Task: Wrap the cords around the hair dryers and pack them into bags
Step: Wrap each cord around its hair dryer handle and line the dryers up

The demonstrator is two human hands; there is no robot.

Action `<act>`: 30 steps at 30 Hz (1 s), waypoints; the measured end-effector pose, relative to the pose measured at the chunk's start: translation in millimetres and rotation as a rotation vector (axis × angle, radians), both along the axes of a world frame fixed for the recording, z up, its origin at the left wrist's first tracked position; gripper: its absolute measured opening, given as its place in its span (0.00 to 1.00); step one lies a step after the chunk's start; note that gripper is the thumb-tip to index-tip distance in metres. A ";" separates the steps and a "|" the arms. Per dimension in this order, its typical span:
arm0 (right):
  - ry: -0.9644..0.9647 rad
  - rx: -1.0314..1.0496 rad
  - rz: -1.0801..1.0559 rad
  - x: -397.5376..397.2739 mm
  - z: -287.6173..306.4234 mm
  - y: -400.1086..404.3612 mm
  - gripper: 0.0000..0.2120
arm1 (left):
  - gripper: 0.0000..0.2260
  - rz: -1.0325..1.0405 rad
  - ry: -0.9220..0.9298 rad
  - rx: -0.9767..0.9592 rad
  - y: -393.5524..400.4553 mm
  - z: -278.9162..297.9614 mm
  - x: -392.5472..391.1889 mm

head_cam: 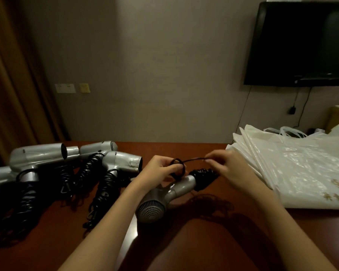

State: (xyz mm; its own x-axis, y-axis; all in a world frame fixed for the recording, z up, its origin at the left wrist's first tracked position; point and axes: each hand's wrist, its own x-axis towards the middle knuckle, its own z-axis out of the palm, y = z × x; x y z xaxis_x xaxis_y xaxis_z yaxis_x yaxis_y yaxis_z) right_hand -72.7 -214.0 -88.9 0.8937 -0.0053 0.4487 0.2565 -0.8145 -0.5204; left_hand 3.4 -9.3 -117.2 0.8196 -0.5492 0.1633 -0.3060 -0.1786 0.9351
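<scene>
Left hand (160,170) pinches the cord (177,167) loop, right hand (221,165) pinches its tail taut, winding it round the hair dryer (164,196) handle.

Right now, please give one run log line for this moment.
step: wrapping cord | left hand: holds loop | right hand: pinches cord | hair dryer: on table | bags: unused

silver hair dryers (110,161), black coiled cords (104,190), white bags (294,165) with gold print, reddish-brown table (204,241)

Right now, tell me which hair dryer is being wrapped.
The hair dryer between the hands, grille toward the camera: both hands hold its cord. The other dryers lie untouched at left.
</scene>
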 end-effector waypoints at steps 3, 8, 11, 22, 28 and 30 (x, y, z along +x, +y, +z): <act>0.018 0.014 0.052 13.4 15.3 7.3 0.07 | 0.08 0.043 -0.011 -0.015 6.4 -1.2 1.2; 0.043 0.094 0.036 8.0 12.1 5.1 0.07 | 0.09 0.037 -0.009 0.062 1.5 -3.3 3.9; 0.268 0.198 0.157 -4.9 14.4 -4.9 0.05 | 0.08 0.095 -0.062 0.126 -3.0 -4.8 5.7; 0.496 0.215 -0.251 -23.7 -6.8 -53.2 0.26 | 0.06 0.130 -0.037 -0.026 4.6 -5.9 1.9; 0.814 0.614 0.128 -23.1 -6.5 -27.5 0.40 | 0.07 0.093 0.040 0.025 -2.8 0.8 -1.3; 0.695 0.824 0.136 -18.9 -2.9 -17.6 0.38 | 0.09 0.083 0.067 0.052 -5.4 1.2 -0.9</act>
